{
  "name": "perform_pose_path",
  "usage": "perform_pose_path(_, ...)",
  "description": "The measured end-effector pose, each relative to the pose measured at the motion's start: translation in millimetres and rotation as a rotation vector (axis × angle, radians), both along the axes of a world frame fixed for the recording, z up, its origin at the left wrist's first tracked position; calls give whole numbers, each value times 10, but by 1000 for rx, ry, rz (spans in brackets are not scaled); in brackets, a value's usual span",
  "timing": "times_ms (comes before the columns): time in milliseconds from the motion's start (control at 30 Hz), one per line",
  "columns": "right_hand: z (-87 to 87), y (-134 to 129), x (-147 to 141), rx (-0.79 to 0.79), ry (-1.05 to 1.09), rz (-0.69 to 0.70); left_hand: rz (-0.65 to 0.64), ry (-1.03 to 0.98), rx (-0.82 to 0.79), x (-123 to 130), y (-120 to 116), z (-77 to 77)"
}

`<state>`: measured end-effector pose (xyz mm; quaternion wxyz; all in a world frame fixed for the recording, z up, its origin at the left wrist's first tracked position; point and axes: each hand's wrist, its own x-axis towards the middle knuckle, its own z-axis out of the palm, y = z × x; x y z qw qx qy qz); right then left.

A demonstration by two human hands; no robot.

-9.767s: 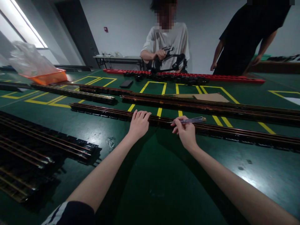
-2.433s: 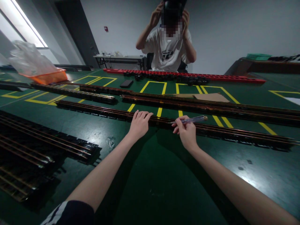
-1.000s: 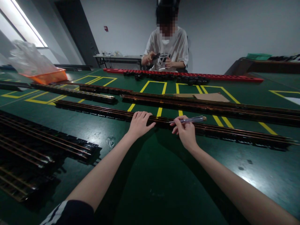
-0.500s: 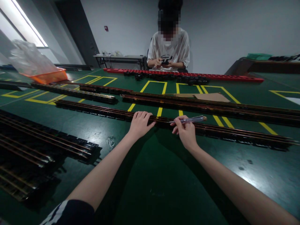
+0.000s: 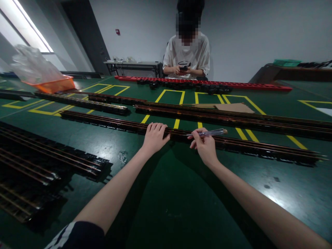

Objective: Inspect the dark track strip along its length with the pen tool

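Note:
A long dark rail assembly (image 5: 259,148) with copper-coloured strips along it lies crosswise on the green table in front of me. My left hand (image 5: 155,137) grips it near the middle, its fingers laid over the top and its thumb along the near side. To the right, my right hand (image 5: 203,143) holds a thin screwdriver (image 5: 214,132) with a clear handle between thumb and fingers. The tool is nearly level, its handle pointing right and its tip at the rail. What lies under the tip is too small to make out.
More rails (image 5: 233,119) lie just behind, and a stack of several (image 5: 52,152) sits at the left. Farther back are brown cardboard (image 5: 234,108), a red slotted bar (image 5: 259,85) and an orange bin (image 5: 55,84) with plastic bags. A person (image 5: 185,55) sits opposite, holding a dark object.
The rail has shifted slightly to the left, and both hands have moved a little the same way. The screwdriver stays in my right hand.

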<state>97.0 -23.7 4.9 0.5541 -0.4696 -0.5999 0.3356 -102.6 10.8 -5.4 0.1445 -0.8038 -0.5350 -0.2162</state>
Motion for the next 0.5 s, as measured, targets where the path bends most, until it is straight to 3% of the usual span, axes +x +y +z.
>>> perform_pose_path(500, 2, 2, -4, -3, -6, -27, 0, -5, 17, -9, -4, -26)
